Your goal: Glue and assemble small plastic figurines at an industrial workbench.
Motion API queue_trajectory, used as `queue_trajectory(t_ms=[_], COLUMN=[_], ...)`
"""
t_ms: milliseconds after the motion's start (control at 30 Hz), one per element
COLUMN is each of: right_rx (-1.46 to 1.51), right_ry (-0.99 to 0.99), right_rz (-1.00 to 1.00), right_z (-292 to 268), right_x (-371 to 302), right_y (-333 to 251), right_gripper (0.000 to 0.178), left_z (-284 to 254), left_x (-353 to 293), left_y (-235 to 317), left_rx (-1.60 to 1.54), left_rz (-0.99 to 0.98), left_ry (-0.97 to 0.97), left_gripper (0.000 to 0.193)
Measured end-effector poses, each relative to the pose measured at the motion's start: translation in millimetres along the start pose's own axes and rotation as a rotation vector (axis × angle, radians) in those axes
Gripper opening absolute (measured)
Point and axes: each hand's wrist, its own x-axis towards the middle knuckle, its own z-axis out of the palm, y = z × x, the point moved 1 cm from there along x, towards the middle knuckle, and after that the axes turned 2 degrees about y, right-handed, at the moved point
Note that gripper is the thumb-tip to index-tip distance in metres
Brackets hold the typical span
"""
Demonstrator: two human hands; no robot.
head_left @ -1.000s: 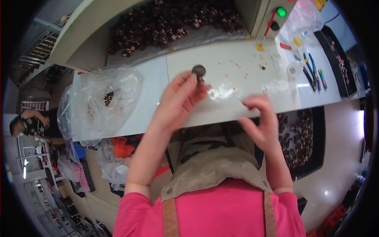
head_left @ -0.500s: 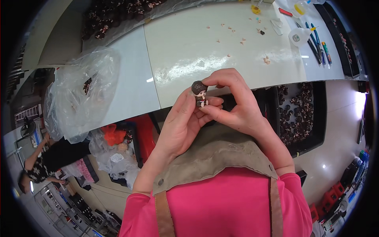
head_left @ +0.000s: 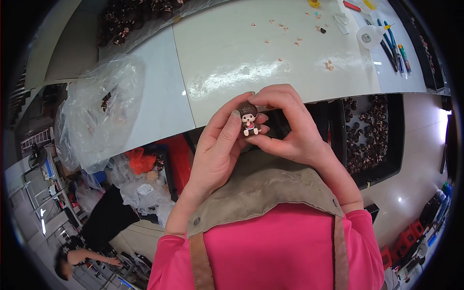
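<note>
Between both hands, just past the near edge of the table, is a small figurine [head_left: 249,119] with dark brown hair, a pale face and pale feet. Its front is turned up toward me, and a bit of red shows at its chest. My left hand [head_left: 221,140] is closed around its left side, the thumb along the edge and fingers behind. My right hand [head_left: 292,126] pinches it, fingertips at the head and thumb by the feet. The fingers behind the figurine are partly hidden.
Small pale scraps [head_left: 329,65] dot the white table [head_left: 227,53]. A white squeeze bottle [head_left: 370,36] and pliers [head_left: 389,53] lie at the right. A clear plastic bag [head_left: 104,108] rests at the left. Below the edge, a black tray [head_left: 397,140] holds many dark pieces. A person [head_left: 79,251] is at far left.
The figurine has turned from a side-on pose to face me, and my left fingers have come up around its head. The person at the left has moved lower in view.
</note>
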Motion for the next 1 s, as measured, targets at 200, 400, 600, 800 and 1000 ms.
queue_trajectory(t_ms=[200,400,600,800,1000], right_rx=[-0.019,0.068,0.06,0.07,0.043], right_ry=[0.005,0.005,-0.002,-0.007,-0.009], right_rz=[-0.025,0.047,0.025,0.032,0.014], right_z=[1.2,3.3,3.7,3.6,3.8], right_x=[-0.3,-3.1,-2.7,-4.0,-2.4], right_y=[0.5,1.0,0.3,0.1,-1.1], right_gripper=[0.051,0.05,0.049,0.05,0.052], left_z=[1.2,1.8,1.6,2.7,0.3], left_x=[-1.4,-2.3,-3.8,-4.2,-3.2], left_y=[-0.3,-0.6,0.7,0.4,-1.9], left_rx=[0.017,0.003,0.029,0.039,-0.023], left_rz=[0.018,0.004,-0.005,-0.001,-0.028], left_ry=[-0.011,0.007,0.012,-0.003,0.002], left_gripper=[0.045,0.045,0.045,0.046,0.048])
